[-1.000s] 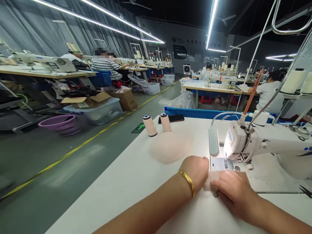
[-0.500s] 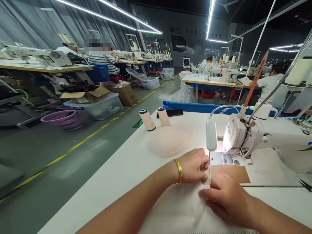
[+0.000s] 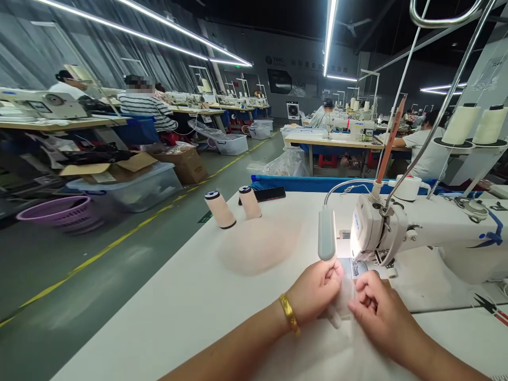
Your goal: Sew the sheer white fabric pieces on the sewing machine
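Observation:
My left hand (image 3: 317, 291), with a gold bracelet (image 3: 289, 314) at the wrist, pinches sheer pale fabric (image 3: 344, 304) just in front of the sewing machine (image 3: 362, 227). Across from it, my right hand (image 3: 377, 307) has its fingers curled and pinches the same fabric by its right side. The cloth stretches between both hands and hangs down toward my lap. Behind the fingers lies the metal needle plate (image 3: 346, 264), partly covered by them. A small lamp (image 3: 326, 235) hangs above my left hand. The brown piece under my right hand is mostly hidden.
Sheer round fabric (image 3: 257, 248) lies on the white table (image 3: 178, 296). Two thread cones (image 3: 220, 210) and a dark phone (image 3: 272, 194) are near its far edge. Red-handled snips (image 3: 492, 309) lie at right. Thread cones (image 3: 460, 124) stand behind the machine. Other people sit at machines beyond.
Both hands have drawn the fabric up between pinching fingers; before, they lay lower and flatter on it. The brown piece was plainly visible then. The camera view has turned slightly right.

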`<act>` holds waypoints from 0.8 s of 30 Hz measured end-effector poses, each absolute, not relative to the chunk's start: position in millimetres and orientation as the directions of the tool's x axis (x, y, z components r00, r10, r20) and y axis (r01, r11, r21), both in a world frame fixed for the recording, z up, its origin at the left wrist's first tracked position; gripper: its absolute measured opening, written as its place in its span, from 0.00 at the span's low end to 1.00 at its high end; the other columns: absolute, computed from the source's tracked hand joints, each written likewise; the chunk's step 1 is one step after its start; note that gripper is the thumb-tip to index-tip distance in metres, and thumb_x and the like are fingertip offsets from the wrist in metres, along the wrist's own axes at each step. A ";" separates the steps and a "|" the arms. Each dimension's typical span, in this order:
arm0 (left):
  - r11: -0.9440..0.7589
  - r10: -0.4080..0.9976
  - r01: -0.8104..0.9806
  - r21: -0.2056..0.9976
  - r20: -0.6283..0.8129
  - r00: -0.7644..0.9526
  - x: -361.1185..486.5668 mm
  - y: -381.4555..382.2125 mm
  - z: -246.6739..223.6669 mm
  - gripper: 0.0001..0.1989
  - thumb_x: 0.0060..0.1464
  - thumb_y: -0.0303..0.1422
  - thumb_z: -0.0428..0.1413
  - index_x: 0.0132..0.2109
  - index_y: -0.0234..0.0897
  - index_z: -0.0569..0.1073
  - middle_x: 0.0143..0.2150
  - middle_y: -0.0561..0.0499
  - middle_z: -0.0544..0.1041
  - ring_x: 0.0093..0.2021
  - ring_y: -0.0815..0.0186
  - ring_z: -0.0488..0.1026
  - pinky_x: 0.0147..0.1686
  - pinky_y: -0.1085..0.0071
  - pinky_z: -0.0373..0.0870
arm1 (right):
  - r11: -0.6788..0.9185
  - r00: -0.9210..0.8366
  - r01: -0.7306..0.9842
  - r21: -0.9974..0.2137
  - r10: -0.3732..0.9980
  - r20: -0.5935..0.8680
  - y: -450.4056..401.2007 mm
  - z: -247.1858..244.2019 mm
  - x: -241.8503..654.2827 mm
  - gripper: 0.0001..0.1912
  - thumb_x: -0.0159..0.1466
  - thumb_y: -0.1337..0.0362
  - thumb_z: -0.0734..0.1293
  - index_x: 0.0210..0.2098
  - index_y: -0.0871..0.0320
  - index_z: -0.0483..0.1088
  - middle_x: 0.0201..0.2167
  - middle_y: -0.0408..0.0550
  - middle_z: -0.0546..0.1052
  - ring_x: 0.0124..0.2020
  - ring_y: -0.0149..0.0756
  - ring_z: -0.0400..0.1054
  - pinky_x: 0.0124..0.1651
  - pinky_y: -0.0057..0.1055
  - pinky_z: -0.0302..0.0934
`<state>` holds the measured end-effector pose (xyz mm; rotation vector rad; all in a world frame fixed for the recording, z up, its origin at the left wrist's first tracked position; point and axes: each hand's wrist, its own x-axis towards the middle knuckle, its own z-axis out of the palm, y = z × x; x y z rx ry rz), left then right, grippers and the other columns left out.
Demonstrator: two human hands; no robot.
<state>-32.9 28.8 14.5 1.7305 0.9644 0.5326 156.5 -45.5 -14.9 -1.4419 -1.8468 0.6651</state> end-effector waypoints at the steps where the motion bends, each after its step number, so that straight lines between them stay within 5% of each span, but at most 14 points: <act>1: -0.130 0.817 0.353 0.927 -0.101 0.567 -32.4 28.5 13.8 0.05 0.54 0.35 0.52 0.36 0.39 0.65 0.24 0.59 0.67 0.23 0.69 0.65 0.24 0.75 0.60 | 0.223 -0.141 0.571 -0.790 0.975 0.174 -45.0 -14.9 157.3 0.04 0.69 0.61 0.62 0.43 0.52 0.64 0.26 0.39 0.74 0.27 0.37 0.67 0.32 0.31 0.59; 7: -0.108 0.835 0.425 0.899 -0.150 0.529 -31.1 28.6 14.9 0.11 0.48 0.41 0.60 0.32 0.38 0.71 0.21 0.60 0.64 0.24 0.68 0.63 0.24 0.75 0.58 | 0.207 -0.161 0.527 -0.824 0.977 0.143 -45.7 -10.0 162.6 0.07 0.73 0.59 0.58 0.46 0.53 0.64 0.26 0.39 0.76 0.29 0.38 0.69 0.34 0.33 0.60; 14: -0.093 0.818 0.374 0.923 -0.144 0.557 -27.0 25.4 11.7 0.12 0.50 0.41 0.58 0.31 0.37 0.79 0.28 0.54 0.77 0.31 0.65 0.70 0.31 0.74 0.65 | 0.197 -0.088 0.546 -0.814 0.980 0.178 -46.1 -15.7 161.8 0.06 0.72 0.59 0.61 0.44 0.52 0.68 0.33 0.43 0.76 0.32 0.37 0.70 0.34 0.31 0.63; 24: -0.153 0.796 0.340 0.928 -0.088 0.599 -24.7 22.1 7.8 0.16 0.54 0.45 0.57 0.33 0.37 0.82 0.30 0.53 0.78 0.33 0.65 0.71 0.32 0.74 0.66 | 0.244 -0.110 0.558 -0.793 0.969 0.221 -44.8 -13.4 161.9 0.09 0.73 0.57 0.61 0.40 0.52 0.69 0.30 0.43 0.75 0.30 0.37 0.69 0.32 0.29 0.62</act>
